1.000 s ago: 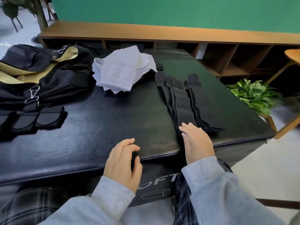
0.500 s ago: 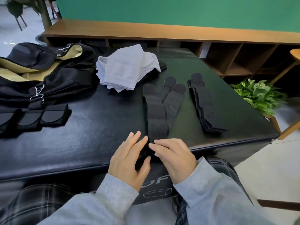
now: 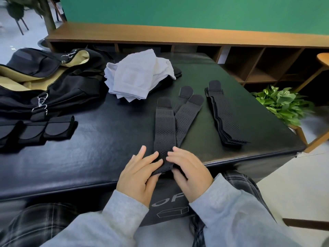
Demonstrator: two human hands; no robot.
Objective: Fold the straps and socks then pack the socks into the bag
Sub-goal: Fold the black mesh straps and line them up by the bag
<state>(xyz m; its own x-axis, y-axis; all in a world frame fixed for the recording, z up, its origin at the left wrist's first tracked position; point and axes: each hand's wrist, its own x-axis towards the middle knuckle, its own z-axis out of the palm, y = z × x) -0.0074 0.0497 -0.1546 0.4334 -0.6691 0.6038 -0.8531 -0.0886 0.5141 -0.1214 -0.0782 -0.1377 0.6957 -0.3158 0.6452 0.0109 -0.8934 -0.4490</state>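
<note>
A black perforated strap (image 3: 164, 129) lies lengthwise on the black table (image 3: 89, 143), its near end at the front edge. My left hand (image 3: 140, 173) and my right hand (image 3: 188, 173) both pinch that near end, which is lifted slightly off the surface. Two more straps (image 3: 188, 114) fan out to the right from under it. Further right lies a stack of straps (image 3: 225, 118). A pile of white socks (image 3: 137, 77) sits at the back centre. The open black bag (image 3: 53, 86) with beige lining lies at the back left.
Folded black straps (image 3: 57, 129) lie in a row at the left, in front of the bag. A wooden shelf unit (image 3: 178, 34) runs behind the table. A potted plant (image 3: 284, 104) and a wooden stool (image 3: 324, 59) stand to the right.
My right hand pulled three straps left off the stack to the table's middle. Both hands then met at the near end of one strap and now lift it.
</note>
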